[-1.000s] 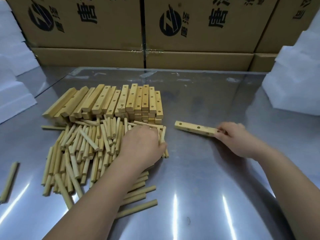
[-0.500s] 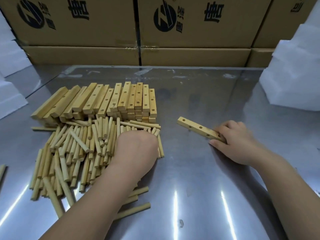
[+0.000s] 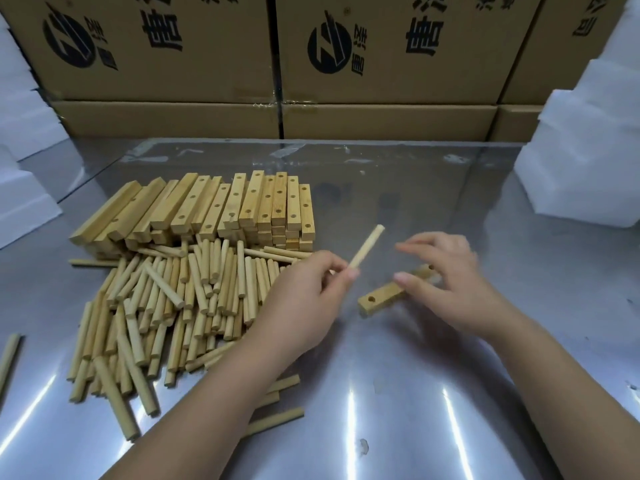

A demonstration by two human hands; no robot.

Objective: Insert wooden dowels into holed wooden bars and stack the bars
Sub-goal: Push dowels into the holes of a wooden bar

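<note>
My left hand (image 3: 304,299) pinches one wooden dowel (image 3: 367,247) by its lower end, and the dowel points up and to the right above the table. To its right a holed wooden bar (image 3: 382,298) lies slanted on the steel table (image 3: 398,393), one end hole showing. My right hand (image 3: 450,282) holds this bar, thumb across its near side and fingers reaching over the top; the bar's far end is hidden under the hand. A loose pile of dowels (image 3: 194,299) lies on the left. Stacked holed bars (image 3: 242,206) stand behind the pile.
Cardboard boxes (image 3: 381,64) wall off the back of the table. White foam blocks stand at the right (image 3: 581,161) and at the left (image 3: 20,188). A stray dowel (image 3: 8,358) lies at the far left edge.
My left hand has lifted out of the dowel pile with one dowel and moved right. My right hand has swung the bar round and brought it nearer, toward the dowel.
</note>
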